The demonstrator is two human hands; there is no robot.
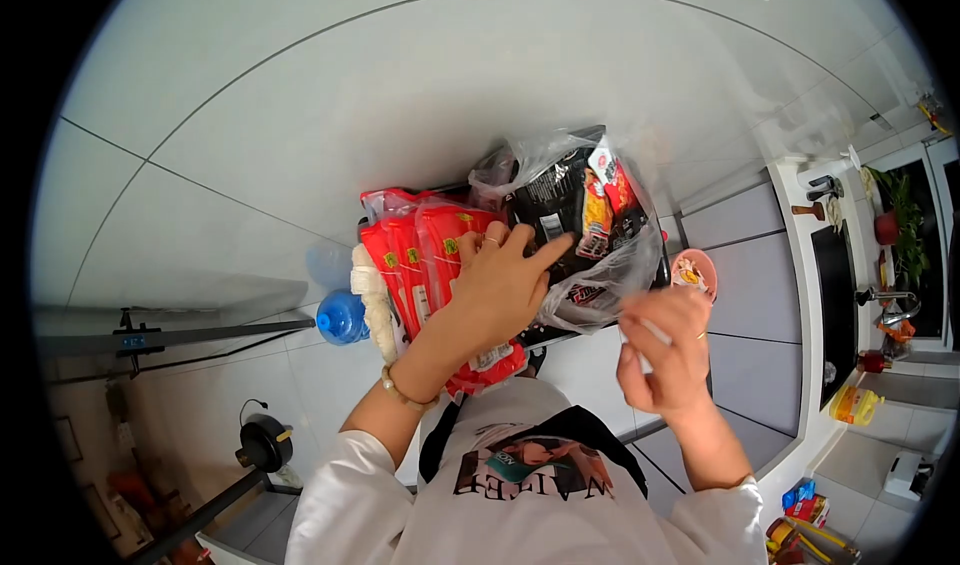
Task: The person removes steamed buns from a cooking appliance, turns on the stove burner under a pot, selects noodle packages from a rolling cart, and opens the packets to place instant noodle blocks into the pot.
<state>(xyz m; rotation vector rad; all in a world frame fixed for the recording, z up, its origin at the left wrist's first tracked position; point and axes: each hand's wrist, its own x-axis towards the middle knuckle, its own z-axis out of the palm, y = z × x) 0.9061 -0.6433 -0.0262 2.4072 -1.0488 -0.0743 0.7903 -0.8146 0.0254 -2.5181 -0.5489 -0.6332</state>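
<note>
Red glossy plastic, several: packets (435, 230) lying side by side in front of the person, beside a pale wall (400, 95). Adjoining them on the right, one printed black pack (545, 195) inside a clear plastic bag (592, 310), its mouth open and crumpled. Handling, as judged: packets soft-sided and likely slippery, with some weight in the filling; best taken by a sealed end or with a palm beneath. Bag thin, light and apt to tear; best gathered by both sides of its mouth. Left hand (503, 280): palm down, fingers parted, reaching across the red packets to the black pack; no pinch visible. Right hand (668, 350): raised just beside the bag's near edge, blurred, fingers curled; whether it grips anything cannot be told. Off-white bundle (372, 300), lumpy, along the packets' left side. Blue bottle (342, 318), translucent, left of the bundle. Pink container (709, 273), contents mixed, beyond the right hand. Farther right: white counter (800, 310) with tap (890, 297) and yellow bottle (852, 405). Lower left: black rounded vessel (267, 443), purpose unclear.
</note>
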